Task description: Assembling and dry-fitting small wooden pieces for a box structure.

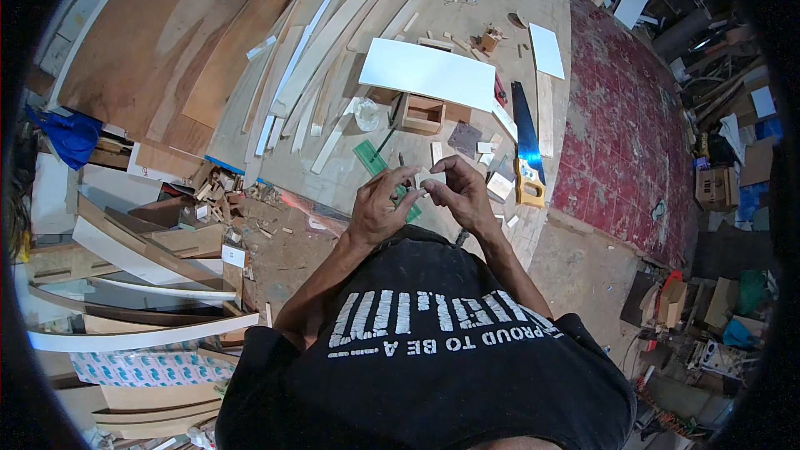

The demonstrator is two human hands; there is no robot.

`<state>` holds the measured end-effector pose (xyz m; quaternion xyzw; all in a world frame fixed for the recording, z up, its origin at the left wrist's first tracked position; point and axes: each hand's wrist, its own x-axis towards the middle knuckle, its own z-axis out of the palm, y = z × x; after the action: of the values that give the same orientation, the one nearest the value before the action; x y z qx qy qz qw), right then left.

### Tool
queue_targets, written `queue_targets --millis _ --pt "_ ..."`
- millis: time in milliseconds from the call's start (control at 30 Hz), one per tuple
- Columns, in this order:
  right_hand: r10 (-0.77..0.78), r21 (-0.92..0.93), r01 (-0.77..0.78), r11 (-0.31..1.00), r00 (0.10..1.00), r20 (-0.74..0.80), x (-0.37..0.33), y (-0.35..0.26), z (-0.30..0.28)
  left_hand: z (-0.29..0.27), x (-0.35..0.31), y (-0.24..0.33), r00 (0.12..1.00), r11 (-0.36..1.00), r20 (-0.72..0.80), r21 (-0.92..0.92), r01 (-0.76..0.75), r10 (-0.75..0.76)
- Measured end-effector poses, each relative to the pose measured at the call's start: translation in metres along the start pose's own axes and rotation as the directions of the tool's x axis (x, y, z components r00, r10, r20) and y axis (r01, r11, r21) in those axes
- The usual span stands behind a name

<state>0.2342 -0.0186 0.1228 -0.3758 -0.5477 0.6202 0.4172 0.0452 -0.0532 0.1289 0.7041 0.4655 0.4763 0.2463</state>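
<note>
Over the near part of the worktop [332,185], between the two hands, a small pale piece [428,176], apparently wood, exact shape too small to tell. Left hand [377,207] and right hand [463,192] close together, each grip clamped on that piece by the fingertips. Just beneath the left hand, partly covered, a flat green strip [369,156] lying aslant. Beyond, an open wooden box [423,115] at the near edge of a white panel [427,74]; beside the box, a dark grey square sheet [464,137]. Farther right, a handsaw [531,189], yellow handle toward the body. To the left, long wooden strips [321,58] side by side; at far right, a worn dark-red surface [621,125].
</note>
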Motion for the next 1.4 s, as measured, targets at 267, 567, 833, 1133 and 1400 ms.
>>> queue_targets --millis 267,567,833,1133,1400 --pt "0.052 0.099 -0.055 0.994 0.998 0.031 -0.006 0.001 0.001 -0.001 -0.003 0.004 0.998 0.998 -0.009 0.03 -0.057 0.058" --pt "0.093 0.097 -0.096 0.991 0.995 0.037 -0.009 -0.006 0.006 -0.006 -0.007 0.004 1.0 1.0 -0.016 0.0 -0.015 0.015" --pt "0.094 0.068 -0.094 0.993 0.996 0.005 -0.008 -0.007 0.007 -0.005 -0.008 0.004 0.998 0.999 -0.04 -0.031 0.04 -0.041" --pt "0.08 0.05 -0.081 0.995 0.996 0.028 -0.011 -0.002 0.003 -0.006 -0.007 0.008 0.999 0.999 -0.011 -0.007 0.05 -0.05" --pt "0.145 0.104 -0.148 0.984 0.989 0.035 -0.019 -0.001 0.009 -0.005 -0.016 0.008 0.999 1.0 -0.03 -0.014 0.011 -0.011"
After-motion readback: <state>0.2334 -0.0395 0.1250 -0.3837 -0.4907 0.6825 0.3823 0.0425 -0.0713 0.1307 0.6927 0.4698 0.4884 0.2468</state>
